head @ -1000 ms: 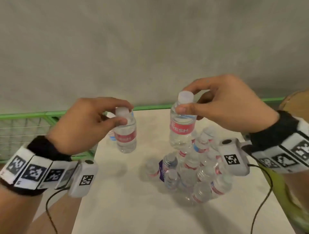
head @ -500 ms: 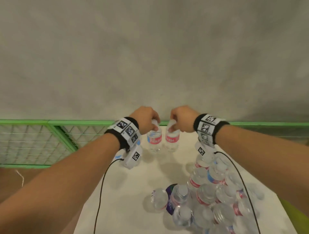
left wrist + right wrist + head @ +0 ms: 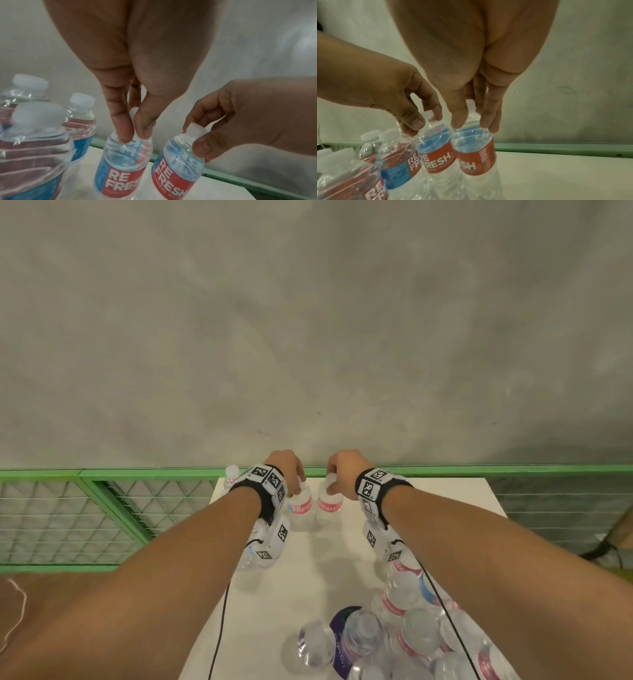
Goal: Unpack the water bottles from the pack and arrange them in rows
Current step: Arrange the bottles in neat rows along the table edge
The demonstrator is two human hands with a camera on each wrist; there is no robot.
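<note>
Two clear water bottles with red and blue labels stand side by side at the far edge of the white table [image 3: 308, 577]. My left hand [image 3: 298, 490] pinches the cap of the left bottle [image 3: 301, 507]; in the left wrist view its fingertips [image 3: 123, 135] close on that bottle's [image 3: 123, 159] neck. My right hand [image 3: 330, 491] pinches the cap of the right bottle [image 3: 329, 504], which the right wrist view shows under the fingertips [image 3: 458, 121] as a bottle [image 3: 476, 155]. The opened pack [image 3: 411, 638], with several bottles, lies near me on the right.
Other bottles [image 3: 30, 148] stand upright left of the held pair, one cap [image 3: 233, 472] at the table's far left corner. A green rail [image 3: 479, 470] and a grey wall run behind the table. A green mesh fence [image 3: 68, 525] is on the left.
Both hands have carried their bottles away from me, from above the pack to the table's far edge, and lowered them side by side.
</note>
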